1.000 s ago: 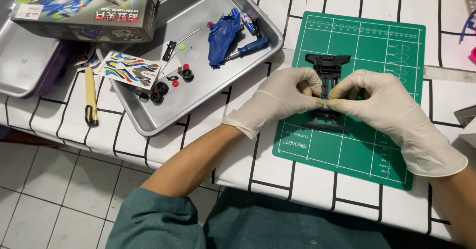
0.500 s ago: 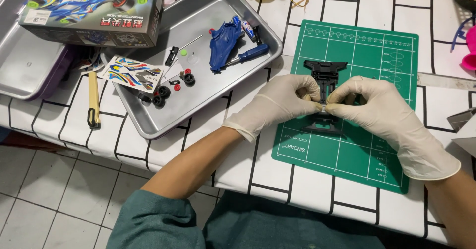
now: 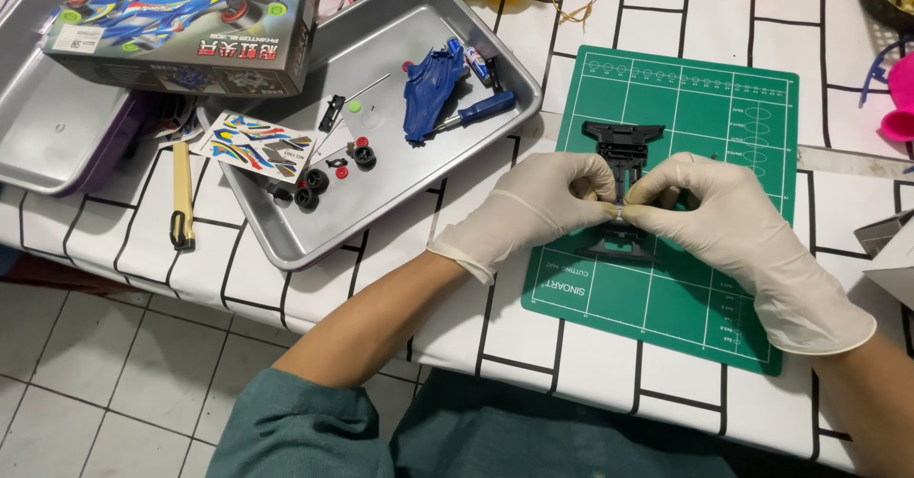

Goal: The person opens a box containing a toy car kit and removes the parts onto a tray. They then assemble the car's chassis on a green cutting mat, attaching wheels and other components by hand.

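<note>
A black toy car chassis (image 3: pixel 624 145) lies on a green cutting mat (image 3: pixel 724 126). Both my hands wear white gloves and meet over the middle of the chassis. My left hand (image 3: pixel 543 202) pinches its left side. My right hand (image 3: pixel 709 216) pinches its right side, fingertips touching a small pale part between them. The middle of the chassis is hidden under my fingers.
A metal tray (image 3: pixel 286 249) at left holds a blue car body (image 3: pixel 428 83), a blue-handled screwdriver (image 3: pixel 481 109), black wheels (image 3: pixel 309 188), small parts and a sticker sheet (image 3: pixel 257 145). A printed kit box (image 3: pixel 190 21) rests on a second tray (image 3: pixel 57 145). A yellow-handled tool (image 3: pixel 181 197) lies on the tablecloth.
The view has shifted slightly, so everything sits a little lower in frame. Both hands stay pinched on the chassis with hardly any movement.
</note>
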